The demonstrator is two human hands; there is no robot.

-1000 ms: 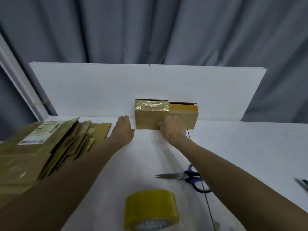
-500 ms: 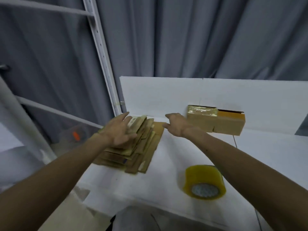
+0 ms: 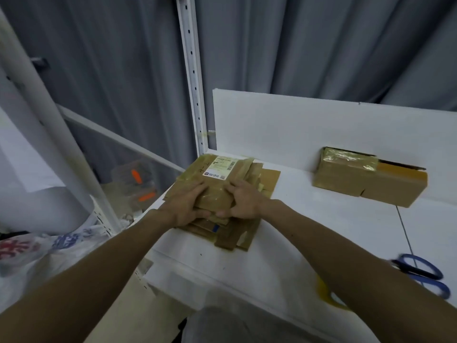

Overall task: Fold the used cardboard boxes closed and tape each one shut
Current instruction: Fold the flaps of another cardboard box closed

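Now, flattened box (image 3: 216, 197) atop stack (image 3: 247, 235), between hands (image 3: 185, 206) (image 3: 243, 204) (gripped)

stack of flattened cardboard boxes (image 3: 223, 169) at the left end of the tabletop (image 3: 309, 231), shipping label uppermost, taped box (image 3: 366, 180) lying at its back

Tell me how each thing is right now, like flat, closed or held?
Pile: flattened boxes, stacked at the table corner.
Top box: flat, gripped by both hands.
Left hand: grips the top box.
Right hand: grips the top box.
Built box: on the table, one end taped, top flap looks ajar.
Scissors: on the table, blades hidden.
Tape: mostly hidden, only a yellow edge shows.
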